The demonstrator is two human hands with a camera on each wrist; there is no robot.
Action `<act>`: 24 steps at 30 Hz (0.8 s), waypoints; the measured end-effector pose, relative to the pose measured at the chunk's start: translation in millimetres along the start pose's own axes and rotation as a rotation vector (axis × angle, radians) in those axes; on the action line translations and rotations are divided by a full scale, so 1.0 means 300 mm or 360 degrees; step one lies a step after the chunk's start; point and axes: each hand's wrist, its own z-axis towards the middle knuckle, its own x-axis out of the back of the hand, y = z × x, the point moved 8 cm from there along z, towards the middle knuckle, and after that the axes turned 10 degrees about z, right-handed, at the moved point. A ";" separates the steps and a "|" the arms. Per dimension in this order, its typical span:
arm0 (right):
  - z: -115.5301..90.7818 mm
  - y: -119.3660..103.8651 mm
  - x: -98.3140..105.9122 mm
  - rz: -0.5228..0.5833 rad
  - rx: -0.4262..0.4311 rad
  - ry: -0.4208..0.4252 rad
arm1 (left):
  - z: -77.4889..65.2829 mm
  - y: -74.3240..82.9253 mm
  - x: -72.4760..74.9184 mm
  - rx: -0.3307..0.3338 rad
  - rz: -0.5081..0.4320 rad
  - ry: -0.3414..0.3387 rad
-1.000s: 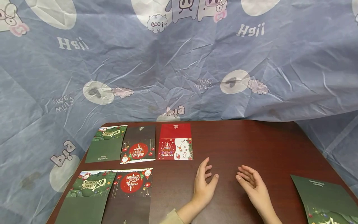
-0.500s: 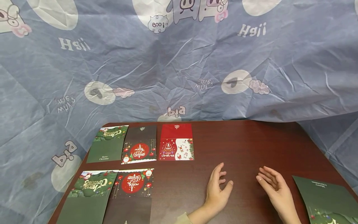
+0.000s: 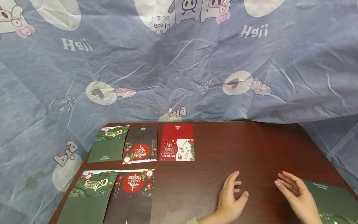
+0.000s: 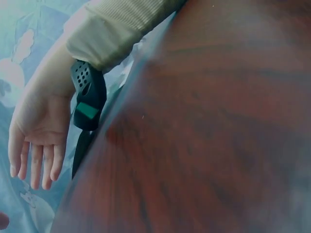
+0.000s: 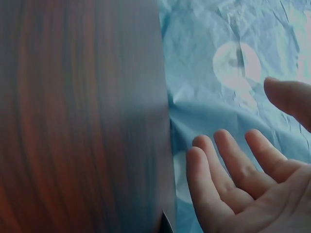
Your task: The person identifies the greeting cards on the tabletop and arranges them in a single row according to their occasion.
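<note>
My left hand (image 3: 231, 199) is over the front of the brown table, right of the middle, its fingers loosely bent and holding nothing. Further right, my right hand (image 3: 299, 194) faces it, also holding nothing, its fingers slightly bent. In the right wrist view the fingers (image 5: 228, 179) spread apart beside the table edge. The right hand covers part of an unfolded green Christmas card (image 3: 332, 199) at the right; whether they touch cannot be told. In the left wrist view the right palm (image 4: 46, 124) shows, with a dark device (image 4: 89, 97) on the wrist.
On the left lie unfolded Christmas cards: a green one (image 3: 107, 151), a black one (image 3: 146, 133) and a red one (image 3: 177, 132) behind, another green (image 3: 86, 208) and black (image 3: 132, 207) in front. A blue printed cloth (image 3: 156, 68) hangs behind the table (image 3: 237, 149).
Both hands have moved to the right and slightly nearer, with the right hand now overlapping the right-hand green card in the head view. The cards stay where they were.
</note>
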 end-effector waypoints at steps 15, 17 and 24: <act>-0.040 0.165 0.260 -0.0216 -0.0434 0.0318 | -0.034 0.034 -0.071 -0.0033 0.0004 0.0003; -0.044 0.175 0.288 -0.0169 -0.0369 0.0378 | -0.038 0.034 -0.086 -0.0002 -0.0032 -0.0028; -0.070 0.246 0.395 0.0312 -0.0161 0.0666 | -0.051 0.036 -0.143 0.0120 -0.0145 -0.0129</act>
